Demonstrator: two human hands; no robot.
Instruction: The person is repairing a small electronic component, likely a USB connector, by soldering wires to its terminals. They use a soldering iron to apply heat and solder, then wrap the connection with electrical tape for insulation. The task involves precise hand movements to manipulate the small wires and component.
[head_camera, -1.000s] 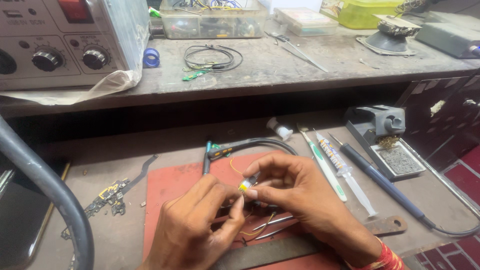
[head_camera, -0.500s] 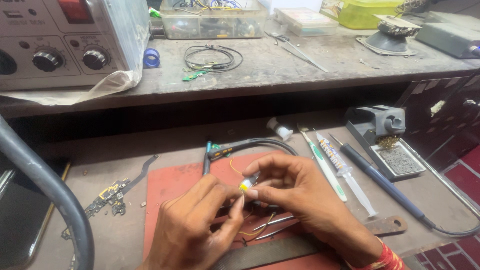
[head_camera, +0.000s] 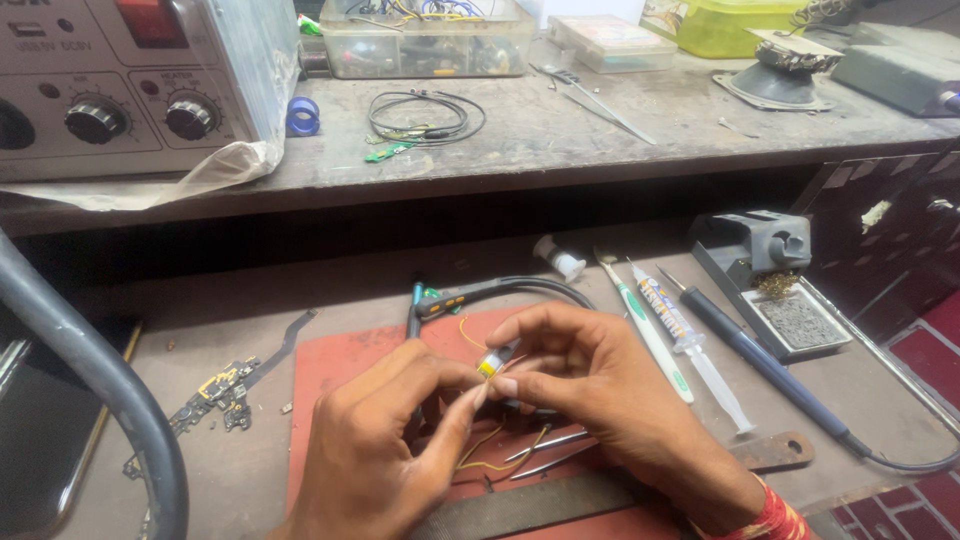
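The small cylindrical part (head_camera: 494, 362), silver with a yellow end, sits pinched between your two hands above the red mat (head_camera: 340, 360) at the front of the tabletop (head_camera: 200, 320). Your right hand (head_camera: 590, 385) closes on it from the right, thumb and forefinger curled tight around its body, the other fingers folded loosely behind. Your left hand (head_camera: 385, 440) meets it from below, thumb tip and forefinger pressed up against the yellow end, so the fingertips of both hands touch around the part. Thin yellow wires (head_camera: 490, 455) trail from under your fingers down onto the mat, just beside a pair of metal tweezers (head_camera: 545, 455). Just behind your hands a black cable (head_camera: 520, 288) curves across the mat. To the right, well apart from your hands, lie a white-handled tool (head_camera: 650, 335), a glue syringe (head_camera: 690, 340) and a dark soldering iron (head_camera: 760, 365), with its stand (head_camera: 760, 255) beyond. A small circuit board (head_camera: 225, 390) lies to the left.
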